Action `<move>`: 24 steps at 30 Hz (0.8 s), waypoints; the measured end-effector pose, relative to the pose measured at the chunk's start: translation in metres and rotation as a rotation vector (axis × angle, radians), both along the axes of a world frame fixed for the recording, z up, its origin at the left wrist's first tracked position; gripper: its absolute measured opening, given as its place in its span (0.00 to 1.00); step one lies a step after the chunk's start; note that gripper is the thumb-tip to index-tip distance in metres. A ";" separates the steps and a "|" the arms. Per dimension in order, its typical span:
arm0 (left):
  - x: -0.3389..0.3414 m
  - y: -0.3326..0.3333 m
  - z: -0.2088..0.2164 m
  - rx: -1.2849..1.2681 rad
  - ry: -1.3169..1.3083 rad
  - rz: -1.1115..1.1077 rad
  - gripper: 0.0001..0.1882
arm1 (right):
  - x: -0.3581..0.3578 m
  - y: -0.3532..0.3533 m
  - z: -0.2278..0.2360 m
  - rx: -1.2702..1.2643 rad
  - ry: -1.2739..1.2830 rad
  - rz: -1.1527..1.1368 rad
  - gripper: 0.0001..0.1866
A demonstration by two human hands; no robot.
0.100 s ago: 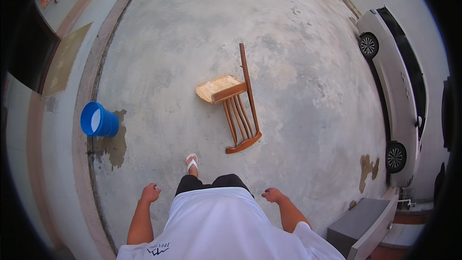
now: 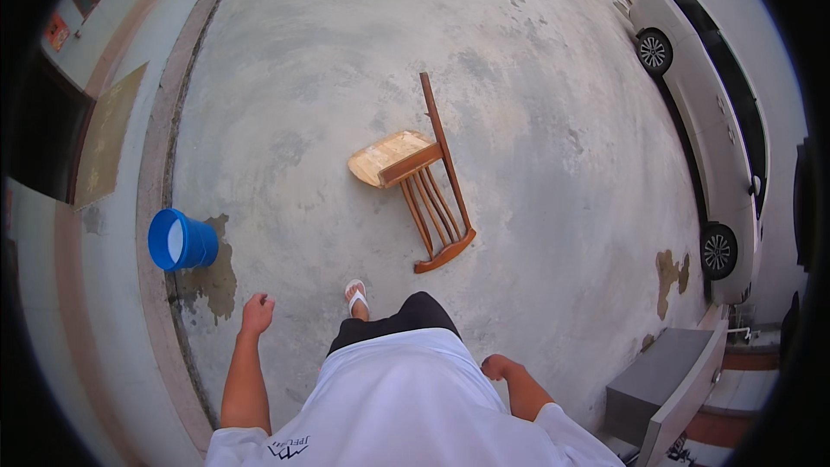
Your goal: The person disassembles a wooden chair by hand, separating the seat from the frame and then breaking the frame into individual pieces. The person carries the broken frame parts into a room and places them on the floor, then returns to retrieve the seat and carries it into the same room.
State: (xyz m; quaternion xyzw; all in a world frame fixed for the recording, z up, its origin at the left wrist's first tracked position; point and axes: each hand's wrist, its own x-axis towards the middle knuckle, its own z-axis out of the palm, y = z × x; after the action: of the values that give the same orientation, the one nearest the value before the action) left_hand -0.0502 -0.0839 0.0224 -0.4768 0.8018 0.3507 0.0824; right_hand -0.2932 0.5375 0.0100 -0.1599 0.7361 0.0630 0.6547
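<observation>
A brown wooden chair (image 2: 425, 157) lies tipped over on the concrete ground ahead of me. Its pale seat underside (image 2: 380, 158) faces up, and its slatted back (image 2: 430, 206) ends in a curved rail toward me. My left hand (image 2: 258, 313) hangs low at my left side, fingers loosely bent and a little apart, with nothing in it. Close to my right hip is my right hand (image 2: 499, 367), its fingers curled in and no object showing. Neither hand touches the chair. The left one is nearest to a blue bucket (image 2: 201, 244) with something whitish inside.
Wet patches (image 2: 212, 281) spread beside the bucket, along the left wall's kerb (image 2: 154, 182). A pale car (image 2: 705, 121) is parked on the right. Near it, at lower right, stands a grey box-like cabinet (image 2: 661, 372). My foot in a white flip-flop (image 2: 356, 297) is on the concrete.
My left hand has swung forward and my right hand has drawn back toward my hip. The bucket and cabinet have shifted in view with my head. The chair still lies in the same pose.
</observation>
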 end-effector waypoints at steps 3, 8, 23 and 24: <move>-0.068 -0.087 0.019 -0.026 0.185 0.008 0.23 | 0.034 -0.008 0.028 -0.243 0.064 -0.431 0.23; -0.178 -0.133 0.013 -0.066 0.002 -0.211 0.24 | 0.004 -0.051 0.003 0.006 0.059 -0.852 0.27; -0.591 -0.063 0.000 0.208 0.188 -0.572 0.28 | -0.184 -0.167 0.023 -0.323 0.433 -1.371 0.26; -0.624 -0.067 -0.007 0.211 0.204 -0.595 0.29 | -0.174 -0.163 0.023 -0.296 0.411 -1.502 0.26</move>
State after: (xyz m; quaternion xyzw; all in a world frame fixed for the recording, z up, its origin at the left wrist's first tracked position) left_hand -0.6743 -0.1510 0.0156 -0.1729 0.8692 0.4385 0.1495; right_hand -0.4672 0.3741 0.0326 0.3089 0.7539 -0.4661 0.3450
